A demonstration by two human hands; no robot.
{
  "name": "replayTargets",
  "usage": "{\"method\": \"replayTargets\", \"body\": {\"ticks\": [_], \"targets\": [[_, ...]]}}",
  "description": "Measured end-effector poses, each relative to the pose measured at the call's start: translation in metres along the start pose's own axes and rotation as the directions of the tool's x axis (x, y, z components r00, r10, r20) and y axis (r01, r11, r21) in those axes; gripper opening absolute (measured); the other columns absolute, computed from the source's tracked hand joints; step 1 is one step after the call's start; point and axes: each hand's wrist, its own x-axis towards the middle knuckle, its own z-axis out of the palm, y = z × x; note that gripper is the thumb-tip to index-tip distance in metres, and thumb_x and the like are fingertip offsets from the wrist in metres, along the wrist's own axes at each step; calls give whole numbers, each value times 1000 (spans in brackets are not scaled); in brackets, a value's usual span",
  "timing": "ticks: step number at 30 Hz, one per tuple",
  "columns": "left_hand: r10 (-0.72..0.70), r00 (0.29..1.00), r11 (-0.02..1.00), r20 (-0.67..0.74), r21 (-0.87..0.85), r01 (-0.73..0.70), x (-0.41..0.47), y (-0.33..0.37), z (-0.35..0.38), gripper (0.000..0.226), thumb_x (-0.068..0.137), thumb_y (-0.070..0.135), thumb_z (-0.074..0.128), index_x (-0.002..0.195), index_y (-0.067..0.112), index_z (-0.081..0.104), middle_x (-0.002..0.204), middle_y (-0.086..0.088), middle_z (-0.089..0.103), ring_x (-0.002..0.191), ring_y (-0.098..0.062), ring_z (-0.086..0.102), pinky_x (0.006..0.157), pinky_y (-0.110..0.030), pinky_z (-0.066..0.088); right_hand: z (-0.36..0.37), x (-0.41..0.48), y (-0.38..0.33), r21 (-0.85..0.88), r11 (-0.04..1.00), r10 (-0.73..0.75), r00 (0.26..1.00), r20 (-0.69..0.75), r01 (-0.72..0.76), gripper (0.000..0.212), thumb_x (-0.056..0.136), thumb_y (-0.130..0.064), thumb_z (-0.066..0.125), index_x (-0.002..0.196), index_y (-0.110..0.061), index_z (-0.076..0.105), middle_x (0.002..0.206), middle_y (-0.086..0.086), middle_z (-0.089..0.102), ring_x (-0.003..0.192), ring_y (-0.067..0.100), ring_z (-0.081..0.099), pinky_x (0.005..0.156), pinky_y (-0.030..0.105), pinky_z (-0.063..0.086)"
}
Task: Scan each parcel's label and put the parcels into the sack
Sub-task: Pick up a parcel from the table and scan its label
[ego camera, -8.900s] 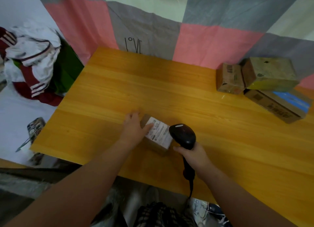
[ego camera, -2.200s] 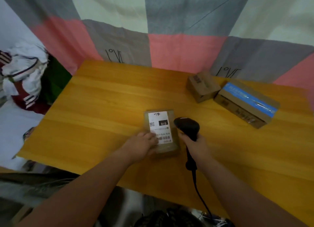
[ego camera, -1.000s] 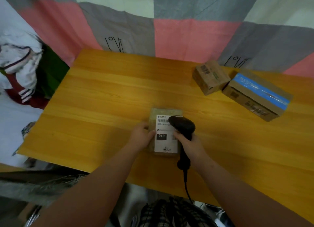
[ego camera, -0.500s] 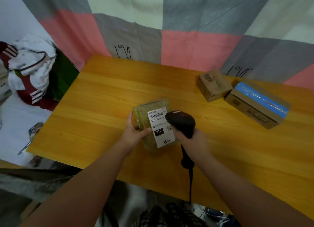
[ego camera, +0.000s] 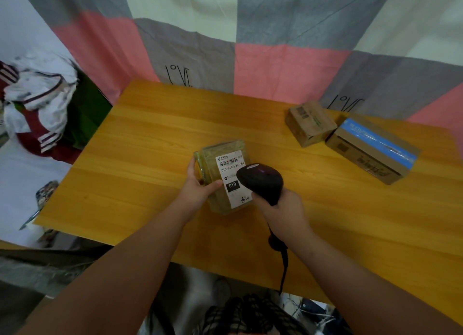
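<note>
A tape-wrapped parcel (ego camera: 218, 156) with a white barcode label is tilted up off the wooden table (ego camera: 140, 144). My left hand (ego camera: 198, 186) grips its left edge, thumb on the label side. My right hand (ego camera: 283, 209) holds a black barcode scanner (ego camera: 260, 181) by the handle, its head right over the lower right part of the label. The scanner's cable hangs off the table's near edge. No sack is clearly in view.
Two more cardboard parcels lie at the table's back right: a small brown box (ego camera: 310, 124) and a longer box with blue tape (ego camera: 370, 149). A patchwork cloth (ego camera: 288, 68) hangs behind the table. Clothes (ego camera: 37, 104) are piled at the left, beyond the table edge.
My left hand turned the parcel round, then lifted and tilted it so the label faces up. The scanner head stays close over the label.
</note>
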Motion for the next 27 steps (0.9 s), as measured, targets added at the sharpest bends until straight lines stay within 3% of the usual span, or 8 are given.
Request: {"method": "replayTargets", "body": {"ticks": [3,9,13,15,17,21,24,27], "targets": [[-2,1000,1000,4,-2,2,-1,-1,0,110,75,9,77,148,47,5,139,-17,48,127,-33,47,101,-58,42,-1,-3,0,-3,1000,-10,1000,-5,10,25,82,-36,68,66,-22,55,49,-6,51,43,6,50,43,29,43],[38,999,999,-36,-4,-38,-15,-3,1,106,77,16,78,150,41,5,135,-15,51,123,-30,51,100,-52,46,0,-9,1,25,997,-75,997,18,74,22,85,-34,68,69,-23,56,51,-10,54,43,3,50,40,17,38],[132,977,991,-170,57,-124,-43,-4,-6,100,75,35,79,151,33,13,116,0,56,101,-11,61,76,-27,57,10,-10,-7,73,982,-179,977,117,171,19,86,-30,68,69,-27,58,51,-10,53,43,4,48,41,17,37],[175,957,984,-231,66,-164,-63,-7,-17,97,76,38,78,149,32,15,105,11,52,87,3,61,58,-13,52,20,-11,-21,113,970,-234,950,207,214,23,86,-27,68,68,-33,57,51,-11,51,44,3,47,43,17,35],[201,928,980,-313,68,-189,-86,-15,-36,96,75,37,78,149,31,16,103,15,51,80,16,59,54,-8,47,37,-13,-38,137,956,-289,898,332,258,21,87,-23,68,75,-37,57,57,-18,55,51,-1,52,48,12,38],[133,800,981,-585,-39,-192,-141,-42,-84,95,74,38,78,147,33,18,113,7,53,92,-1,62,73,-22,56,87,-29,-67,154,932,-354,738,574,327,30,85,-17,70,79,-40,51,62,-35,55,63,-13,54,59,3,39],[44,642,958,-766,-151,-246,-184,-72,-122,90,79,25,76,148,25,18,112,9,54,92,5,61,76,-21,55,133,-50,-81,190,927,-361,632,685,324,24,84,-12,71,84,-33,60,64,-31,59,66,-13,57,59,4,39],[-46,495,945,-868,-198,-259,-226,-105,-161,86,81,14,74,147,23,19,116,6,57,102,1,61,84,-25,54,181,-70,-95,182,944,-310,556,771,273,32,81,-15,75,108,-28,65,94,-20,68,91,-9,62,69,2,42]]}}
